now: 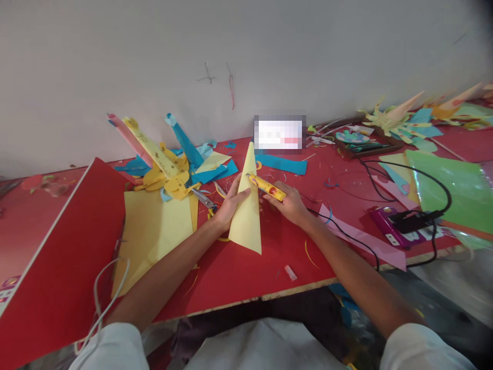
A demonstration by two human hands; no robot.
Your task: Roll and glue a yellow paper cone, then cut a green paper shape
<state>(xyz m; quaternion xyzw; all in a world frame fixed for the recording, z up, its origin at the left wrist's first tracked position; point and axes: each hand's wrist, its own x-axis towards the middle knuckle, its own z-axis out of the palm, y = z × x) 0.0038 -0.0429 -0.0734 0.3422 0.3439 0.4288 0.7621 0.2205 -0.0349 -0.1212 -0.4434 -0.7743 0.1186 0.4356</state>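
Note:
A pale yellow paper cone (pixel 248 221) stands tilted over the red table, its narrow tip pointing up. My left hand (pixel 231 204) grips the cone from its left side, thumb across the front. In my right hand (pixel 290 204) is a yellow glue pen or tube (pixel 269 188), its nozzle at the cone's upper right part; whether it touches the paper is too small to tell. Scissors (pixel 204 198) lie beside my left hand, partly hidden by it. A blue paper strip (pixel 283 164) lies behind the cone.
Yellow sheets (pixel 154 221) and a raised red board (pixel 73 257) are at the left. Paper cones with cut shapes (pixel 165 164) stand behind them. At the right are a pink strip (pixel 362 239), a purple power box (pixel 396 226) with black cables, green sheets (pixel 454 190) and a tray (pixel 365 149).

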